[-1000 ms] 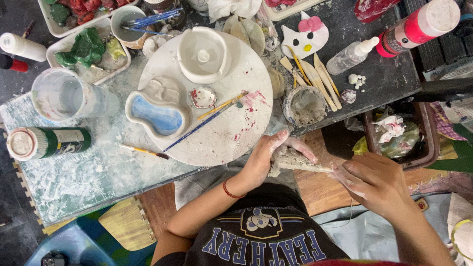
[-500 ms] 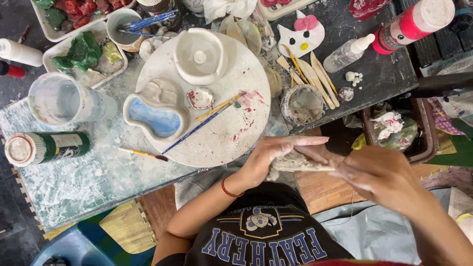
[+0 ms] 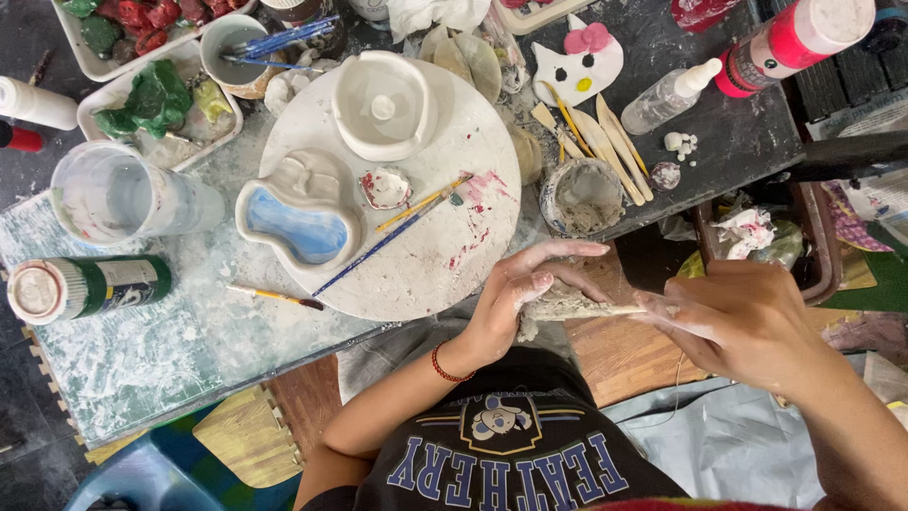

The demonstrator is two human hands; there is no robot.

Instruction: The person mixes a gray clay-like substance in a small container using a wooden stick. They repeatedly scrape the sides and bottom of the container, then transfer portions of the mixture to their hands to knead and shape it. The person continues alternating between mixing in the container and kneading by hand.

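Note:
My left hand (image 3: 515, 298) is cupped around a small lump of pale clay (image 3: 560, 305), held over my lap just off the table edge. My right hand (image 3: 738, 317) grips a thin wooden stick tool (image 3: 624, 308) whose tip rests against the clay. Both hands are smeared with white clay. On the table above them lies a round white turntable (image 3: 445, 255) with a blue-glazed curved dish (image 3: 293, 222), a white ceramic cup (image 3: 383, 104) and two paintbrushes (image 3: 392, 232).
A clay-caked small pot (image 3: 582, 197) and wooden modelling sticks (image 3: 605, 142) lie near my left hand. A clear water cup (image 3: 113, 194), a green paint bottle (image 3: 80, 287), trays of painted pieces (image 3: 156, 104), a cat-face piece (image 3: 577, 66) and squeeze bottles (image 3: 785, 43) crowd the table.
Both hands have shifted slightly on the clay; my left fingers have curled further over the lump while my right hand keeps the stick against it.

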